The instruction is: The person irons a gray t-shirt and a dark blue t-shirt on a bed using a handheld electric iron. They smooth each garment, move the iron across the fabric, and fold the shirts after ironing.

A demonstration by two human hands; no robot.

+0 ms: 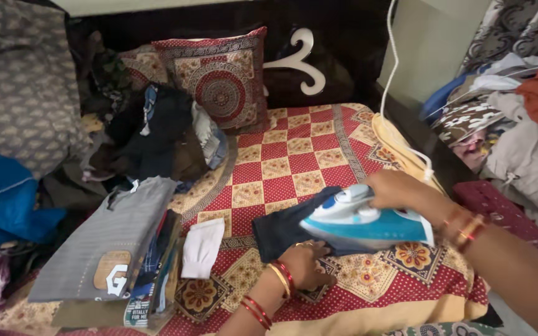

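Iron: a blue and white steam iron [365, 223] sits flat on a small dark cloth [281, 229] near the front of the bed, its pointed nose towards the left
Right hand: the right hand [400, 190] is closed around the iron's handle from above, bangles at the wrist
Left hand: the left hand [306, 264] lies flat with fingers spread, pressing the cloth's near edge, just below the iron's nose; it grips nothing
Cloth: spread on the red and cream checked bedspread [294, 155], between the two hands and partly under the iron
Cord: a white cord [393, 81] runs up from the iron's rear
Beside: a folded white piece [202, 247] lies just left of the cloth, then a stack of folded clothes [113, 249]
Behind: a patterned cushion [222, 78] and a heap of dark clothes [157, 134]
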